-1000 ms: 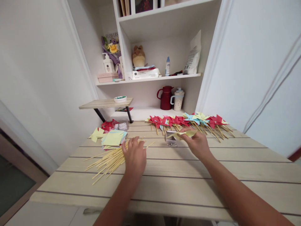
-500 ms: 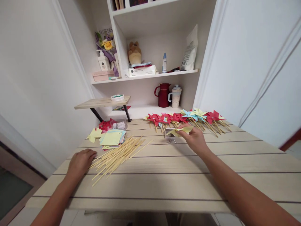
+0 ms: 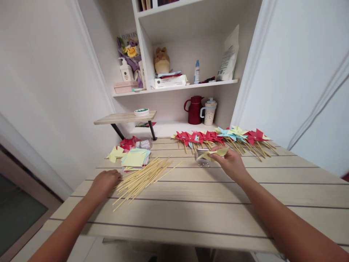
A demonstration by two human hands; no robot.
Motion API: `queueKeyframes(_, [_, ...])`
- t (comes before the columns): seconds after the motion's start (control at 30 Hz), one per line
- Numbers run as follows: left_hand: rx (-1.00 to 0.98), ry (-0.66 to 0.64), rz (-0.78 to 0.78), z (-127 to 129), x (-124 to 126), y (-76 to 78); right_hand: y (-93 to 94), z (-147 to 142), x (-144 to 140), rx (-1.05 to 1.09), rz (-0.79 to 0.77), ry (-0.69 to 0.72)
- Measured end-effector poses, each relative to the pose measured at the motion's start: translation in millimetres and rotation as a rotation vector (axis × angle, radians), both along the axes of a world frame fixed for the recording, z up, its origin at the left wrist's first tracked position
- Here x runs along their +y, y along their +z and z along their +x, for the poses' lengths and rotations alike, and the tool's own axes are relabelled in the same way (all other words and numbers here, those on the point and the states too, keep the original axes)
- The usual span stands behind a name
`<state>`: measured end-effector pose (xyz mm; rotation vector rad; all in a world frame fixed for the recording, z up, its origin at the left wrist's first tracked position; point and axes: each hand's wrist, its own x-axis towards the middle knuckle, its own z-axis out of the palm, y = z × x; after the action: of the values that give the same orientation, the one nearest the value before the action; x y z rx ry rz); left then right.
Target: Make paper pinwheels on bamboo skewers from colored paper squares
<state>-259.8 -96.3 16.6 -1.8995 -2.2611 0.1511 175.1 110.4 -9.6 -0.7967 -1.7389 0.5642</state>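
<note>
Our right hand pinches a folded yellow paper pinwheel between thumb and fingertips, holding it just above a small clear plastic box that stands on the desk. The paper is thin and matte, its corners folded into pointed vanes, and it sits far of centre on the desk, just near of the row of finished pinwheels. That row runs left to right along the far edge: mostly red, with a few pale blue and yellow ones, each on a slim wooden stick.

Our left hand lies palm down on the desk at the near left, fingers loosely curled together, its fingertips touching the near ends of a loose pile of bamboo sticks. The sticks are thin, straight, pale and fanned out at a slant. Just far of them lies a stack of square paper sheets, yellow on top with blue and pink edges showing, and beyond it some red cut pieces.

The desk is pale wood grain with dark grooves running across it.
</note>
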Motion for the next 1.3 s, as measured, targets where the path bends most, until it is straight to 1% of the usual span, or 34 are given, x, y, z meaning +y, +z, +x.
queueKeyframes(0.1, [0.072, -0.055, -0.033, 4.3, 6.8, -1.0, -0.3, 0.0, -0.2, -0.022, -0.004, 0.009])
queueKeyframes(0.23, [0.056, -0.06, -0.046, 7.2, 10.1, 3.7, -1.5, 1.0, 1.1, -0.01, -0.024, 0.028])
queueKeyframes(0.33, [0.042, -0.081, -0.055, 5.5, 7.0, 5.2, -1.1, 1.1, 1.1, -0.014, -0.021, 0.039])
queueKeyframes(0.43, [0.051, -0.095, -0.063, 1.3, 1.5, 2.2, 0.0, 0.3, 0.1, -0.024, -0.019, 0.048])
queueKeyframes(0.57, [0.142, -0.105, -0.045, -1.4, -7.4, 0.4, 0.0, -0.2, -0.7, -0.064, -0.031, 0.06])
queueKeyframes(0.7, [0.192, -0.019, 0.042, -2.5, -17.3, 6.2, -0.4, -0.1, -0.6, -0.077, -0.048, 0.088])
queueKeyframes(0.8, [0.177, 0.048, 0.111, -4.0, -22.6, 9.6, -0.5, -0.6, 0.0, -0.066, -0.075, 0.097])
queueKeyframes(0.87, [0.132, 0.082, 0.184, -0.2, -22.8, 11.3, -0.7, -1.8, 0.5, -0.046, -0.092, 0.094])
queueKeyframes(0.93, [0.039, 0.108, 0.313, 12.7, -18.6, 14.4, -0.5, -3.8, 0.1, -0.008, -0.12, 0.096])
queueKeyframes(0.97, [-0.022, 0.111, 0.382, 23.5, -14.5, 16.5, 0.0, -5.1, -0.5, 0.013, -0.142, 0.103])
queueKeyframes(1.03, [-0.134, 0.062, 0.478, 53.5, -2.9, 20.8, 1.9, -7.7, -2.6, 0.058, -0.189, 0.126])
queueKeyframes(1.07, [-0.164, 0.012, 0.498, 71.8, 4.2, 22.2, 3.3, -8.7, -3.8, 0.082, -0.207, 0.136])
queueKeyframes(1.13, [-0.165, -0.106, 0.479, 111.5, 19.6, 21.7, 6.4, -9.4, -5.9, 0.153, -0.264, 0.16])
queueKeyframes(1.23, [-0.121, -0.277, 0.309, 167.3, 42.1, 10.7, 10.7, -7.3, -6.5, 0.292, -0.35, 0.186])
queueKeyframes(1.3, [-0.109, -0.302, 0.207, 195.5, 55.4, 0.0, 12.7, -6.4, -5.7, 0.371, -0.365, 0.21])
